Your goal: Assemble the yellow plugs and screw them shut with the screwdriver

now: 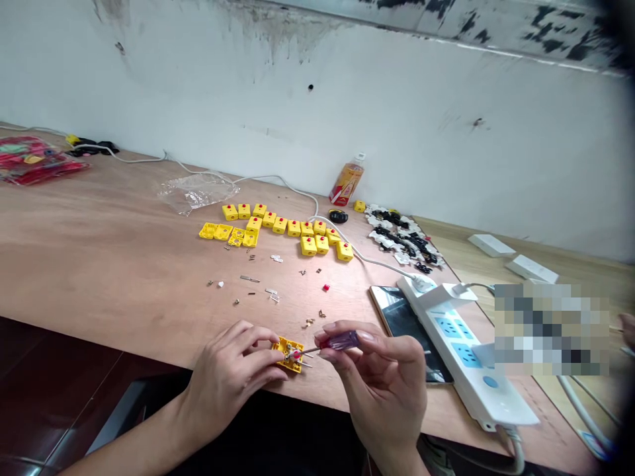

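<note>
My left hand (243, 360) grips a small open yellow plastic housing (282, 345) at the table's front edge, fingers on its left side. Inside the housing sit metal parts and a red piece (296, 355), and metal prongs stick out to the right. Between the fingertips of my right hand (384, 377) is a screwdriver with a clear purplish handle (342, 340). Its shaft points left, the tip reaching into the housing near the red piece; exact contact is too small to make out. Small brass pieces (308, 323) lie just beyond my hands.
Yellow boxes with red buttons (280, 225) stand in rows, beside open yellow shells (215, 231). Small metal and clear parts (270, 291) lie scattered nearby. To the right are a phone (397, 314), a power strip (476, 377) and black-and-white parts (401, 235). A bottle (347, 182) stands by the wall.
</note>
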A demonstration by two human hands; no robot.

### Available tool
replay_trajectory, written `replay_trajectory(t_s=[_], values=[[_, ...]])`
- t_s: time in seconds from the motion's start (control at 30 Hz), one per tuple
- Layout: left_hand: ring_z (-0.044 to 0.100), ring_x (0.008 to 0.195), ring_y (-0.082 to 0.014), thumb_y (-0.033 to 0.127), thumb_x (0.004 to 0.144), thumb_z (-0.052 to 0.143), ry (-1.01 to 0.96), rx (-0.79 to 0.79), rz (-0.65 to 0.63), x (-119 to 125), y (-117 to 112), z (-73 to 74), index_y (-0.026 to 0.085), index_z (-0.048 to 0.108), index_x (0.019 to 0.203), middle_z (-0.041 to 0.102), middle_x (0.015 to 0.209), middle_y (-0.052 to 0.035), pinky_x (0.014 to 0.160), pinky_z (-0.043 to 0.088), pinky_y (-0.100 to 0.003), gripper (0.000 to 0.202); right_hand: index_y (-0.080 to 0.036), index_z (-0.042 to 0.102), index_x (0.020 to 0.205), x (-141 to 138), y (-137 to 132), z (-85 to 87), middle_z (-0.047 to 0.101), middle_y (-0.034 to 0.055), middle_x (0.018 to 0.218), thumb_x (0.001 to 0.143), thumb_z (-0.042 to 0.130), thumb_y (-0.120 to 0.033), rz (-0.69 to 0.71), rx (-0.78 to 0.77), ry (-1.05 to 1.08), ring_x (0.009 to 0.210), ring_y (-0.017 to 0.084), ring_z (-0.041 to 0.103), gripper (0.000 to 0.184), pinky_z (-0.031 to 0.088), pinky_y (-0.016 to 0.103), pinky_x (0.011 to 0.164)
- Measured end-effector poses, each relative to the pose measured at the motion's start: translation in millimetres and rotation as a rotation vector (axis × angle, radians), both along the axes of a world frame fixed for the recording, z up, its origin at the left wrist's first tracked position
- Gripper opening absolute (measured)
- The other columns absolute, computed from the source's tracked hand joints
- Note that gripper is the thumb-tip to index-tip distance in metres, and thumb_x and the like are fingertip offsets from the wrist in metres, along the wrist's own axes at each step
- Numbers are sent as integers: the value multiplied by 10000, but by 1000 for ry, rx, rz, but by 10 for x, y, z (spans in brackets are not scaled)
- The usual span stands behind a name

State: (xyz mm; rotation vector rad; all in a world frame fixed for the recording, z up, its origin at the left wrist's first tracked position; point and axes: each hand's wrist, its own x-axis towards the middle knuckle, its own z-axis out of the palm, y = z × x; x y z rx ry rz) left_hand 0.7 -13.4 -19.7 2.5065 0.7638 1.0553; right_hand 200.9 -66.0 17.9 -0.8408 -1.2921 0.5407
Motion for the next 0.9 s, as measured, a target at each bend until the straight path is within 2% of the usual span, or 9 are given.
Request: replay_trajectory(t_s=[0.2,0.4,0.47,0.53,0.6,0.7,0.8,0.87,0.9], values=[[620,859,-198,272,996,663,-6,25,3,21,16,-20,227,751,1042,726,1029,-30,724,493,-304,109,-332,574,1213,17,4,-73,739,-6,1123,865,563,136,58,-9,-3,942,133,759,584,686,246,752],[614,887,-211,258,1022,620,-10,92,27,29,21,-3,215,741,993,744,1022,-31,755,490,-317,132,-336,504,1290,130,-52,-82,690,47,1350,956,471,81,229,-38,-125,1192,204,712,535,666,381,918],[622,934,-236,236,1026,609,7,179,75,27,-33,3,225,742,1001,750,1023,-37,801,487,-351,136,-337,501,1288,138,-39,-69,702,46,1316,956,486,75,234,-40,-145,1175,202,717,529,668,381,905],[637,1025,-266,243,1017,622,43,270,102,31,-122,-4,243,737,1100,747,1088,-62,872,493,-394,141,-335,522,1281,128,-6,-57,726,31,1194,928,561,75,209,0,-192,1076,186,742,543,678,346,838],[623,1182,-313,359,984,674,132,299,96,46,-225,-30,253,687,1257,704,1263,-113,951,502,-445,293,-336,549,1272,112,36,-51,710,12,1090,877,673,63,163,59,-248,950,162,745,575,673,295,746],[547,1346,-390,678,834,729,320,284,89,89,-334,-93,243,565,1426,584,1462,-175,1021,502,-509,753,-336,568,1260,99,76,-47,669,-4,1045,822,788,3,95,111,-294,863,132,719,596,648,248,691],[596,1299,-411,850,664,717,431,345,88,132,-361,-159,193,496,1484,611,1424,-217,1013,517,-522,1074,-299,521,1308,86,76,-34,681,67,1196,918,679,-33,143,49,-337,1069,190,718,498,655,347,851],[629,1258,-412,894,637,682,456,379,98,147,-358,-193,157,494,1480,632,1391,-233,1009,520,-517,1136,-286,502,1302,56,74,-24,690,90,1244,952,577,7,189,0,-324,1149,204,705,462,646,388,912],[630,1259,-409,902,644,665,462,381,105,150,-358,-207,150,502,1469,631,1394,-231,1021,515,-513,1128,-292,513,1271,35,75,-21,701,73,1207,945,572,26,186,1,-299,1116,192,718,459,653,368,892]])
